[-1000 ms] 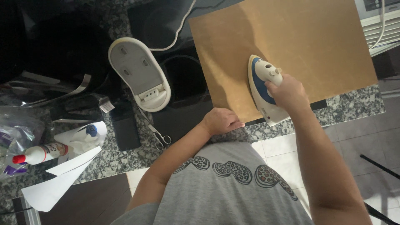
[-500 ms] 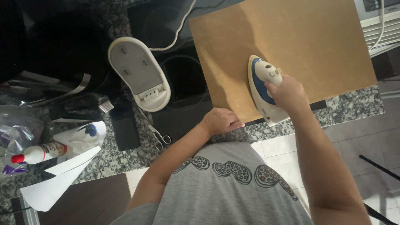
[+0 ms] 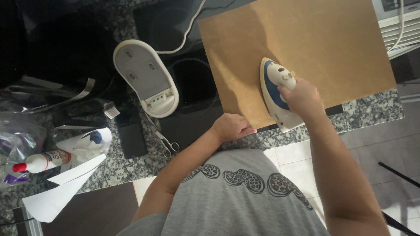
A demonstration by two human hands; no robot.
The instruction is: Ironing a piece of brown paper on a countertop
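The right hand grips a white-and-blue clothes iron standing flat on the brown sheet, the left hand rests curled at the sheet's near edge, and a clear plastic bag lies far left, contents unclear.

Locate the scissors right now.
In the head view, the scissors lie on the granite counter left of centre, just below the white oval iron base and left of the left hand.

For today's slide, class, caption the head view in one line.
Right hand grips a white-and-blue iron on a brown sheet; left hand steadies its edge.
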